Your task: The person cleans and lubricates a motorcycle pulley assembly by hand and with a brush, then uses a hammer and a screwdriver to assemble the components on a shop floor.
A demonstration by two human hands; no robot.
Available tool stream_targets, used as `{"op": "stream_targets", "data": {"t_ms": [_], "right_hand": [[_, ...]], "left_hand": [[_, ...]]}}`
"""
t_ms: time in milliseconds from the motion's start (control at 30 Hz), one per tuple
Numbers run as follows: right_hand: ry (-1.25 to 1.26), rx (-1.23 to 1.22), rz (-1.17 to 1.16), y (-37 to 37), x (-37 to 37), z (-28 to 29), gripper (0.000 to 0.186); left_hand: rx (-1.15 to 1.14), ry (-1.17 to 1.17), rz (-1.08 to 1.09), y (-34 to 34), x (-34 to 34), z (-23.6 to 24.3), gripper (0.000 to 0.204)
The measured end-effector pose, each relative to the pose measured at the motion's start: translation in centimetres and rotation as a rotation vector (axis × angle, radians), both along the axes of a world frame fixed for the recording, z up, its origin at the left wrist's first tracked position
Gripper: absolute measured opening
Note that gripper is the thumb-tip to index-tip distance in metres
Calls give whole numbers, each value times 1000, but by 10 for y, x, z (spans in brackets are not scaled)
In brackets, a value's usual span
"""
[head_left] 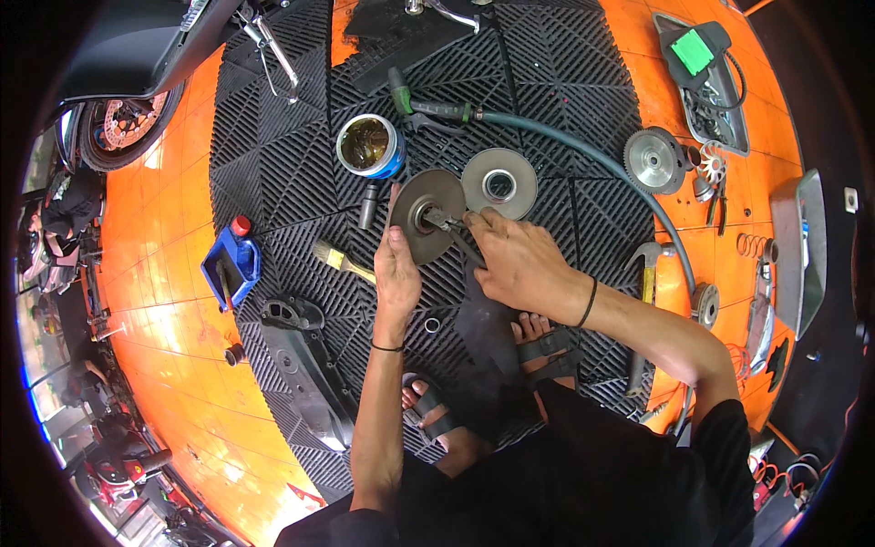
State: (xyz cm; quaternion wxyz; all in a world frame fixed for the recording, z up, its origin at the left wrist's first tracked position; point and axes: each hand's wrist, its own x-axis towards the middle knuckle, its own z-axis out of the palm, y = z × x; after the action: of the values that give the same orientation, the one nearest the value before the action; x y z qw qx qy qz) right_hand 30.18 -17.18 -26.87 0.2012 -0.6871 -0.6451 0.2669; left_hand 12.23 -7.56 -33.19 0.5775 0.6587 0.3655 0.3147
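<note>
My left hand (397, 278) is closed on the lower left edge of a round grey metal disc (421, 191) with a hub at its centre, held tilted above the black mat. In my right hand (521, 262) is a pair of pliers (440, 219), gripped by the handles. The plier jaws reach into the disc's hub; what they pinch there is too small to make out. A second metal disc (521, 176), with a round central opening, lies just beyond my right hand. A dark cylindrical socket-like piece (368, 208) stands out to the left of the held disc.
An open blue tin (387, 162) of brownish liquid and a green-grey hose gun (442, 110) lie ahead. Leftward are a brush (335, 258), a blue container (244, 273) and a black cover (305, 374). A hammer (648, 283), toothed pulley (652, 159) and parts tray (715, 123) are right.
</note>
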Motion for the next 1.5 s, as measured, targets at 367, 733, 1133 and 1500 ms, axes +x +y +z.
{"op": "stream_targets", "data": {"t_ms": [367,733,1133,1500], "right_hand": [[51,-63,-37,-32,3,39,54],[-28,151,-118,-20,7,54,44],[-200,76,-201,-127,25,-96,63],[171,36,252,-92,-22,-85,44]], "left_hand": [[-448,-310,367,8,-20,2,65],[-422,-309,327,0,-16,11,66],[-459,-646,679,10,-74,24,61],[-759,-434,503,-27,-46,-38,68]]}}
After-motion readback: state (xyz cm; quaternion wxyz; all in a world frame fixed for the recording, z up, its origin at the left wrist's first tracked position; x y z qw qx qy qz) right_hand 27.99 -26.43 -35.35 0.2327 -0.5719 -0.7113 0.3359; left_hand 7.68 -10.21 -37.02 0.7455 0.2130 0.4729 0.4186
